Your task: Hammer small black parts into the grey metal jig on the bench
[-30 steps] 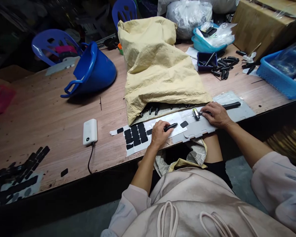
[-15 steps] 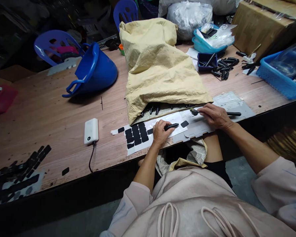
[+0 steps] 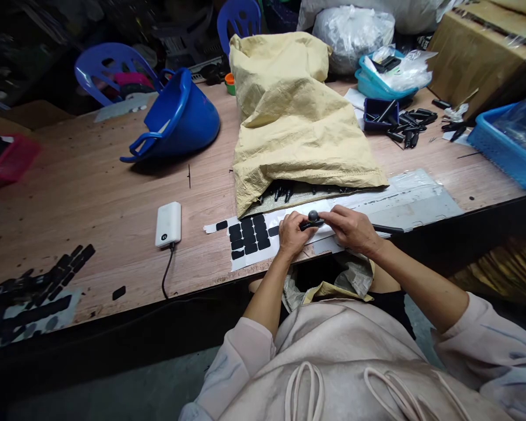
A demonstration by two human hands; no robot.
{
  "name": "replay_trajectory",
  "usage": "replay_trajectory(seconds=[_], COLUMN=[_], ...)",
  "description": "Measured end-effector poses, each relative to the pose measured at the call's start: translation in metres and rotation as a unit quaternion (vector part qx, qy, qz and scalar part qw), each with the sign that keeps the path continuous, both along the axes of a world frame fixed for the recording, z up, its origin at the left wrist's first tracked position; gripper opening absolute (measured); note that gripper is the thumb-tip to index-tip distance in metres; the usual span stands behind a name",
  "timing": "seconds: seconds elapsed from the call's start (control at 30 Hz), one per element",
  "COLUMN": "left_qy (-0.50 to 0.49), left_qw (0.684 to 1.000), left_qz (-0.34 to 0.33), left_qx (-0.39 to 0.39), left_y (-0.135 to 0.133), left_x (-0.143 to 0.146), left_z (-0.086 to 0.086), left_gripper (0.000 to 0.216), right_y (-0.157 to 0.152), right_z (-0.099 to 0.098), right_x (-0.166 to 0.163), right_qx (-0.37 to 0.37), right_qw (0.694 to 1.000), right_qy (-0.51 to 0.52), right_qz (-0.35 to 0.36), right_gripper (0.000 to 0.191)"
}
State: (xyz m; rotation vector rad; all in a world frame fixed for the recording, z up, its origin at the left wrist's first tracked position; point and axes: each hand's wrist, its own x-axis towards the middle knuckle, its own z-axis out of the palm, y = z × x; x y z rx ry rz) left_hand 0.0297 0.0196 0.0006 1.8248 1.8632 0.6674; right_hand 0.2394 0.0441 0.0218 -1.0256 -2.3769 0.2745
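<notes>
1. I'm looking down over the desk edge. Both hands meet in the middle, right at the near rim of the wooden table [image 3: 92, 193].
2. Left hand [image 3: 293, 235]: fingers curled shut, pinching a small black piece [image 3: 312, 221] from its left side.
3. Right hand [image 3: 353, 230]: also curled, fingertips closed on the same piece from the right. So 2 hands are on 1 part, held just above the white backing sheet [image 3: 284, 225].
4. A thin black rod [image 3: 388, 229] pokes out from under the right hand toward the right. I cannot tell whether the hand grips it or only lies over it.
5. Just left of the left hand is a block of black pads [image 3: 248, 237] stuck on that sheet.
6. Behind the hands lies a yellow sack [image 3: 298, 117], with black parts spilling from its open mouth.
7. Right of the hands, a grey plastic sheet [image 3: 416, 202] lies flat.
8. Well to the left there is a white power bank [image 3: 168, 224] with its cable running off the table edge.
9. Farther back on the left, a blue bucket [image 3: 179, 117] is tipped on its side.
10. At the far right is a blue basket [image 3: 504, 149], and a small dark tray [image 3: 379, 111] with loose black parts beside it.
</notes>
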Motion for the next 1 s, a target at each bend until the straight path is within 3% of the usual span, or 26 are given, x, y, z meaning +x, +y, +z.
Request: replay_trajectory(seconds=[0.23,0.4,0.57,0.77,1.0], left_qy=[-0.023,-0.022,-0.019,-0.004,-0.019], left_qw=[1.0,1.0,1.0,1.0,0.998], left_qz=[0.002,0.002,-0.008,-0.01,-0.024], left_qx=[0.005,0.009,0.01,0.004,0.05], left_y=[-0.001,0.0,-0.001,-0.002,-0.011], left_x=[0.001,0.0,0.0,0.001,-0.002], left_z=[0.001,0.0,-0.002,-0.001,0.003], left_gripper=[0.011,0.012,0.013,0.015,0.01], right_y=[0.001,0.001,0.028,0.072,0.07], right_z=[0.002,-0.002,-0.003,-0.016,-0.029], right_x=[0.01,0.016,0.048,0.104,0.109], right_qx=[0.018,0.007,0.032,0.022,0.016], right_qw=[0.999,1.0,0.998,0.998,0.999], right_qy=[0.014,-0.01,-0.003,-0.055,-0.013], right_qz=[-0.035,-0.016,-0.048,0.028,-0.034], right_gripper=[0.037,0.035,0.033,0.031,0.028])
